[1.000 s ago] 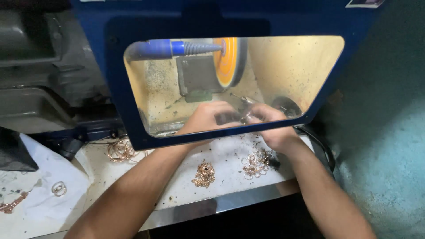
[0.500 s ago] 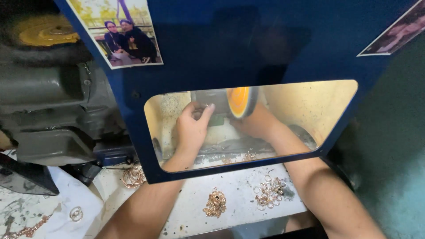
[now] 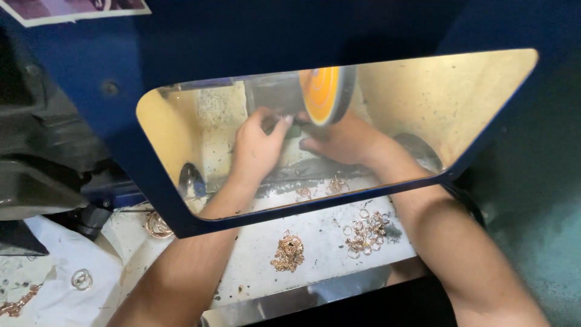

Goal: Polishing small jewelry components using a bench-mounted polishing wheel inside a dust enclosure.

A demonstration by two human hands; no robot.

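Observation:
Both my hands reach through the opening of a blue hood [image 3: 242, 36]. Inside it an orange polishing wheel [image 3: 324, 94] stands on its shaft. My left hand [image 3: 257, 145] and my right hand [image 3: 345, 142] meet just under the wheel's left edge. Their fingers pinch a small dark metal piece [image 3: 292, 128] held against the wheel. The piece is mostly hidden by my fingertips, so I cannot tell its shape.
On the white bench below lie a heap of gold-coloured chain [image 3: 287, 251], a cluster of small rings [image 3: 366, 230], bangles [image 3: 157, 225] and a loose ring [image 3: 82, 278]. More small pieces [image 3: 336, 184] sit on the hood floor. A dark motor housing [image 3: 36, 181] is at left.
My hands have gone from the hood's front edge deeper in and up to the wheel, still holding the piece together. The view has come closer to the opening.

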